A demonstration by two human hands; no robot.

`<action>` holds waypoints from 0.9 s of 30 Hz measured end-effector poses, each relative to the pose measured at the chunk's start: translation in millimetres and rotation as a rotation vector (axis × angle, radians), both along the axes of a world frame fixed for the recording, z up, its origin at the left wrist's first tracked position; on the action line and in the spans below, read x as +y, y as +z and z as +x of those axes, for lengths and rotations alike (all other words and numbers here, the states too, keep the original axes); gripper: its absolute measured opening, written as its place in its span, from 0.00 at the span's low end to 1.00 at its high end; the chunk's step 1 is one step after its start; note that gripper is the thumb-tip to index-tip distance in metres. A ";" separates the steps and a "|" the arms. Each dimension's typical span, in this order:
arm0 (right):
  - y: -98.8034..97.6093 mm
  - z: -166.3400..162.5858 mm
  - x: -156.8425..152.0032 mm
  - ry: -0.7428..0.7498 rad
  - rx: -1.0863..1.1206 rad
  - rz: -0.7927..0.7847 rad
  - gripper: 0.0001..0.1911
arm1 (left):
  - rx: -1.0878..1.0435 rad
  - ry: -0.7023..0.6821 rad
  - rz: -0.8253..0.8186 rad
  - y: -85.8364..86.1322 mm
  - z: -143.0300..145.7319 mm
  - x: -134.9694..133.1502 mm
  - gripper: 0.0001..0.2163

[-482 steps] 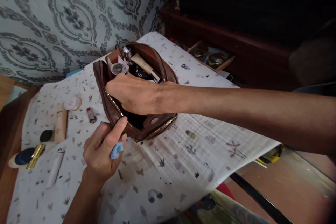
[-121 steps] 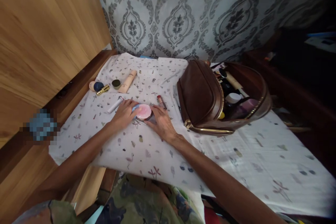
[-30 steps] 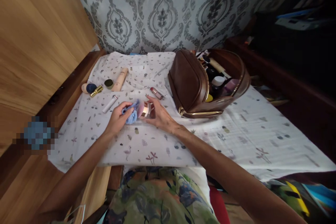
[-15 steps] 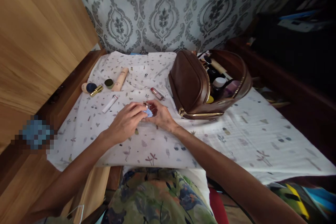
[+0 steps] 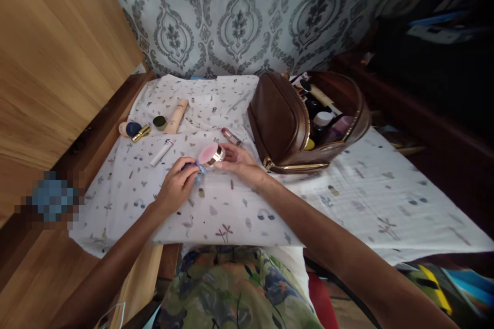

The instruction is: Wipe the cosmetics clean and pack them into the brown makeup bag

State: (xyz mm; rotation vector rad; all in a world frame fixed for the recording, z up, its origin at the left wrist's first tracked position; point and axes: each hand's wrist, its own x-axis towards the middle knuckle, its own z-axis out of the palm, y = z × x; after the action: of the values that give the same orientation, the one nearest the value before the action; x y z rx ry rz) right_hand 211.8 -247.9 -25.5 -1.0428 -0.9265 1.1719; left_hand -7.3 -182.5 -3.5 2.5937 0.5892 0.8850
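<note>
My right hand (image 5: 240, 161) grips a round cosmetic jar (image 5: 210, 154) with a pink face and a shiny gold band, tilted so the pink side faces up and left. Pinched in the fingers of my left hand (image 5: 178, 181) is a small blue cloth (image 5: 199, 168), close against the jar's lower left edge. Just beyond the jar lies a lipstick tube (image 5: 230, 136). A white tube (image 5: 162, 152) rests on the printed cloth, up and left of my left hand.
On the right stands an open brown makeup bag (image 5: 280, 118) full of cosmetics. A beige tube (image 5: 177, 116), a dark green-lidded jar (image 5: 159, 123), a gold item (image 5: 141, 133) and a navy-capped bottle (image 5: 133, 129) lie at the left. A patterned wall closes off the back.
My left hand has drawn back left and down with the blue cloth, away from my right hand. The jar, mostly hidden before, now shows its pink face.
</note>
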 end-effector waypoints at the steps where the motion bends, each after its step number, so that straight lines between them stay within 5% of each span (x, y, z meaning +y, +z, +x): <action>1: 2.4 0.0 -1.5 0.027 0.031 -0.001 0.34 | -0.015 0.023 -0.043 1.3 0.7 1.2 0.09; 11: 10.1 -3.9 -9.8 0.328 0.088 0.049 0.33 | -0.115 0.110 -0.626 7.6 17.8 20.0 0.10; 18: 11.4 -1.5 -9.8 0.160 0.093 0.022 0.32 | -0.122 -0.079 -0.333 29.9 23.2 6.6 0.19; 22: 10.7 1.4 -8.3 0.133 0.122 0.004 0.28 | 0.048 -0.219 -0.127 22.7 28.7 9.2 0.35; 27: 11.3 4.9 -8.3 0.127 0.059 0.048 0.26 | 0.028 -0.197 -0.122 9.0 37.8 16.4 0.33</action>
State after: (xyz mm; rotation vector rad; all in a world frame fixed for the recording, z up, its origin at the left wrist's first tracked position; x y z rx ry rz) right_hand 216.6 -256.2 -14.2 -0.9176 -0.9808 1.2725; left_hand 30.5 -166.1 5.5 2.5052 0.3738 0.7280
